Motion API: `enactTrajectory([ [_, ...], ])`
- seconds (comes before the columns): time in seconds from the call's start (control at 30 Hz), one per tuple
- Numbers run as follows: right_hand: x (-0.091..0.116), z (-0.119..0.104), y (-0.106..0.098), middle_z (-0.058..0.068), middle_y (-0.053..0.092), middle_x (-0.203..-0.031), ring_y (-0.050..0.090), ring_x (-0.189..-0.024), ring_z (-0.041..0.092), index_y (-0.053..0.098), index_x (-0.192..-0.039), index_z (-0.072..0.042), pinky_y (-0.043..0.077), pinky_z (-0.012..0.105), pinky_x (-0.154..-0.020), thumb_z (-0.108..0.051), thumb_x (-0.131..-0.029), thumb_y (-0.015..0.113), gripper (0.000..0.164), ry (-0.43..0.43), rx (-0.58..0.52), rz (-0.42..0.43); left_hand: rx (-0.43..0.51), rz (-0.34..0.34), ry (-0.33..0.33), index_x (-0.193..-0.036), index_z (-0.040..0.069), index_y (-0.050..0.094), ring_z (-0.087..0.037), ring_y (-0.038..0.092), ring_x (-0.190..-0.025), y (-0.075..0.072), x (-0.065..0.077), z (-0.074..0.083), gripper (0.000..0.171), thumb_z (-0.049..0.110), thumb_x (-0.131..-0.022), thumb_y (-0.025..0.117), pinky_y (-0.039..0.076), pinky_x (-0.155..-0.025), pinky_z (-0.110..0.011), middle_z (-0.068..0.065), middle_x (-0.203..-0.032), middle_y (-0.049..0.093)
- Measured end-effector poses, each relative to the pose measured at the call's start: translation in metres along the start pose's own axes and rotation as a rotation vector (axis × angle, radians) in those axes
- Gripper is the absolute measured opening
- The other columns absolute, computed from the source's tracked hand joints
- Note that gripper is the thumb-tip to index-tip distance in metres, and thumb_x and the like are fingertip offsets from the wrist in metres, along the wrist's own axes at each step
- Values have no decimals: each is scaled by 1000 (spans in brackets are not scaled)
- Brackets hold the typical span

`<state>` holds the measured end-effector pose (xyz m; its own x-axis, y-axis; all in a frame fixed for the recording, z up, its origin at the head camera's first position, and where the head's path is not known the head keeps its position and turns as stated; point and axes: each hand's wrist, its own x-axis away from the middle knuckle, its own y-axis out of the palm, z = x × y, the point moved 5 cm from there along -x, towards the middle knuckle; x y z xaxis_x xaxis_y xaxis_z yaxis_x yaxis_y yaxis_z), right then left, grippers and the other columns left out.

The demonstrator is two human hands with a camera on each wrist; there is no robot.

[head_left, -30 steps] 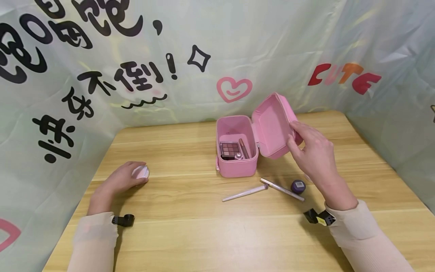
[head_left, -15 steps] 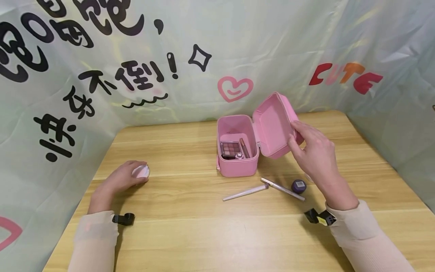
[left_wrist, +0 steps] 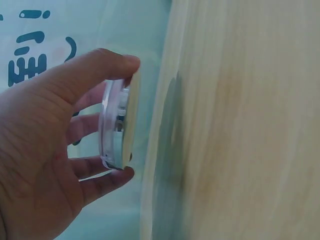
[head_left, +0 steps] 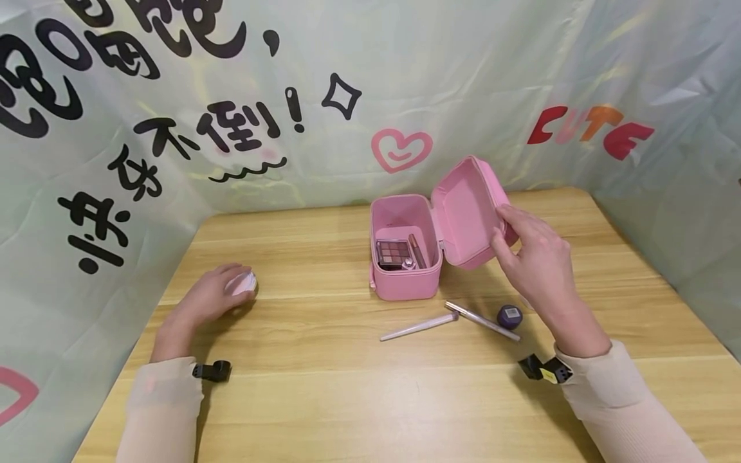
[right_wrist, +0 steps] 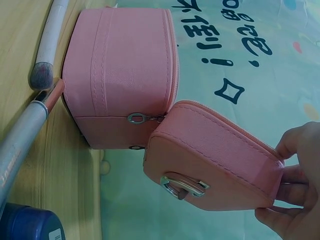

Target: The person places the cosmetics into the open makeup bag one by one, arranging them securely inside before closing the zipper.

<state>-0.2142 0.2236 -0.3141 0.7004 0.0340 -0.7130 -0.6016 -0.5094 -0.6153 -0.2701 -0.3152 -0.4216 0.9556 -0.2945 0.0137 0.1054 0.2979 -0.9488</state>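
My left hand [head_left: 211,294] pinches a round pink-and-clear compact [head_left: 242,283] by its edges, at the left of the table. In the left wrist view the compact [left_wrist: 114,125] stands on edge between thumb and fingers, apart from the wood. With thumb and fingers, my right hand [head_left: 535,257] holds the rim of the lid [head_left: 466,215] of a pink makeup case [head_left: 405,286]; the lid is swung back to the right. Inside the case lie an eyeshadow palette [head_left: 393,253], a slim brown tube [head_left: 417,251] and a small round-topped item [head_left: 408,263].
In front of the case lie a makeup brush [head_left: 419,326] and a second silvery brush [head_left: 482,321]. A dark blue jar [head_left: 509,316] stands beside them, near my right wrist. A printed cloth [head_left: 475,77] hangs behind the wooden table [head_left: 324,399].
My left hand has risen slightly with the compact, which tilts a little. The right hand keeps holding the lid in the same place.
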Motion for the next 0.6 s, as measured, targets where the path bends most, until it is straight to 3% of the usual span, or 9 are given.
enactTrajectory([
  [0.3,0,-1,2,20,65,-121,62,-106,42,66,-122,-1,51,62,-73,-17,-90,67,36,-12,13,1,2,47,42,-141,2,50,-50,39,-128,-6,-4,9,63,38,-93,66,28,-107,-64,-27,-142,43],
  [0.6,-1,-2,2,21,65,-120,63,-105,42,66,-122,-1,52,63,-72,-16,-89,67,36,-25,16,11,20,90,68,-140,3,52,-48,40,-127,-11,-4,19,60,36,-92,67,30,-107,-63,-25,-141,45],
])
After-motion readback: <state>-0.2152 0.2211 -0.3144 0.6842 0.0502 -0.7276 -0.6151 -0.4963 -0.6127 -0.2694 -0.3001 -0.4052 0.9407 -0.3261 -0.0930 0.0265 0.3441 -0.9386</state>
